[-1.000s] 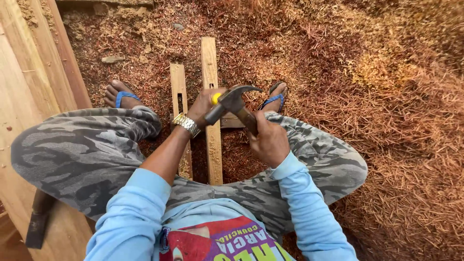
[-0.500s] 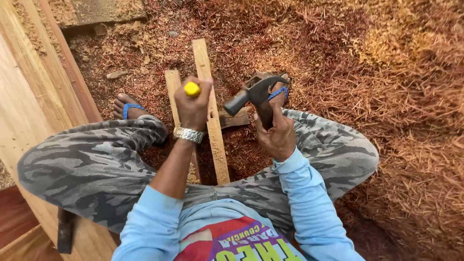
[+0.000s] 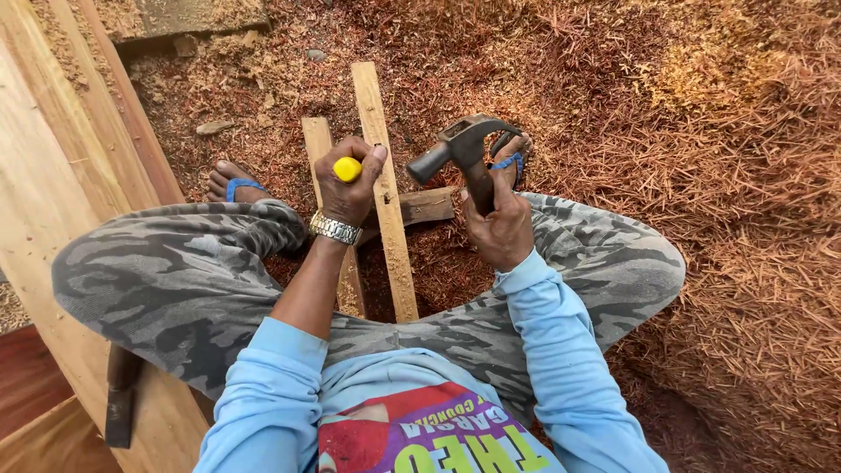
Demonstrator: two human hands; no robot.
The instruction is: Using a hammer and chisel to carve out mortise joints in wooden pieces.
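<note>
My left hand (image 3: 349, 186) grips a yellow-handled tool (image 3: 347, 168), held upright over two pale wooden slats (image 3: 385, 175) that lie on the ground between my knees. My right hand (image 3: 499, 223) holds a dark claw hammer (image 3: 460, 149) by its handle, raised to the right of the slats with its head pointing left toward the yellow handle. A darker crosspiece (image 3: 427, 207) lies under the slats. The tool's tip is hidden by my left hand.
Reddish wood shavings (image 3: 701, 175) cover the ground. Light wooden planks (image 3: 53, 175) run along the left. My feet in blue-strapped sandals (image 3: 236, 186) rest at each side of the slats. A dark tool handle (image 3: 118, 394) hangs by my left thigh.
The hammer has swung away from the yellow handle to the right and up. My left hand stays on the slats with the yellow handle now upright and plainly visible.
</note>
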